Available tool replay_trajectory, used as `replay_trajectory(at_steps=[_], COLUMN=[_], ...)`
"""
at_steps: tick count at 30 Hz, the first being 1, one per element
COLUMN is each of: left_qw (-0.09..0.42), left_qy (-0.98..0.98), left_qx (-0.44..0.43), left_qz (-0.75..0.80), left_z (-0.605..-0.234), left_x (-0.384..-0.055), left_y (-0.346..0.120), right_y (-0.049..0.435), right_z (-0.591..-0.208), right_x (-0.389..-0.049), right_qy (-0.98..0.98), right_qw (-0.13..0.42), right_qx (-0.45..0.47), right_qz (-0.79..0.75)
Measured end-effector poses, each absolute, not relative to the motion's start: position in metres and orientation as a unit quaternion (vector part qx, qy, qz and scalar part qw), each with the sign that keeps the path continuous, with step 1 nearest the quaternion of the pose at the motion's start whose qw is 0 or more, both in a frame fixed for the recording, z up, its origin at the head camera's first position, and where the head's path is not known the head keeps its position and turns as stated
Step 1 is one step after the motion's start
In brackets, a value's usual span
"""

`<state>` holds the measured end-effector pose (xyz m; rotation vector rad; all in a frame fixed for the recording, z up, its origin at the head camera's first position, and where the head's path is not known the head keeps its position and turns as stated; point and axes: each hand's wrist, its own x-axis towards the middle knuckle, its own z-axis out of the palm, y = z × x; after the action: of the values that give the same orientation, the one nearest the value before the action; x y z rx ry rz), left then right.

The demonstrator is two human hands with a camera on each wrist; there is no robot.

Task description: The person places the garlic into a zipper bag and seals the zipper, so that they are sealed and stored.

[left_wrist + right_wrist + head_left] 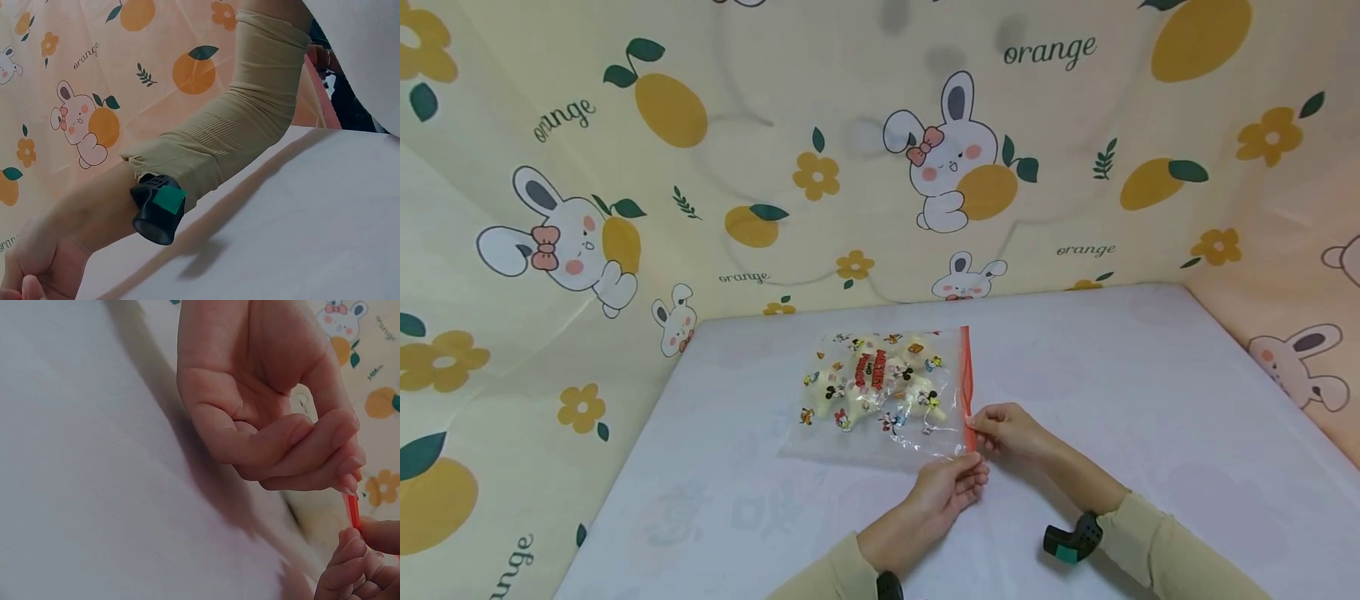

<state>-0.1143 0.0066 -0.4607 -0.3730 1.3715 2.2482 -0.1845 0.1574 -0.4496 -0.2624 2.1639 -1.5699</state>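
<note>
A clear zip bag point(880, 442) printed with cartoon characters lies on the table, with pale, cream-coloured lumpy things point(917, 400) inside it. Down its right side runs a red zip strip point(967, 367). My left hand point(942, 492) pinches the near end of that strip between thumb and fingers. Just beyond it, my right hand point(1017, 432) pinches the strip's edge. In the right wrist view the left hand point(269, 419) looms large, and the right hand point(353, 569) is at the lower right, with a short red piece between them. What the lumpy things are, I cannot tell.
The table point(715, 467) has a white cover. Patterned cloth point(850, 167) with rabbits and oranges hangs at the back and both sides. A black wrist camera point(1072, 538) with a green patch sits on the right wrist.
</note>
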Motion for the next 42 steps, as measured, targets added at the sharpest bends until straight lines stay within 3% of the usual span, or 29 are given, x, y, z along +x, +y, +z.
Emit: replay_trajectory(at_steps=[42], left_qw=[0.259], left_qy=[0.491], left_qx=[-0.147], left_qz=[0.819], left_z=[-0.461], left_x=[-0.106], left_y=[0.019], right_y=[0.166], right_z=[-0.451], right_x=[-0.208], right_qy=[0.793], right_qw=[0.214], right_qx=[-0.049], right_qz=[-0.569])
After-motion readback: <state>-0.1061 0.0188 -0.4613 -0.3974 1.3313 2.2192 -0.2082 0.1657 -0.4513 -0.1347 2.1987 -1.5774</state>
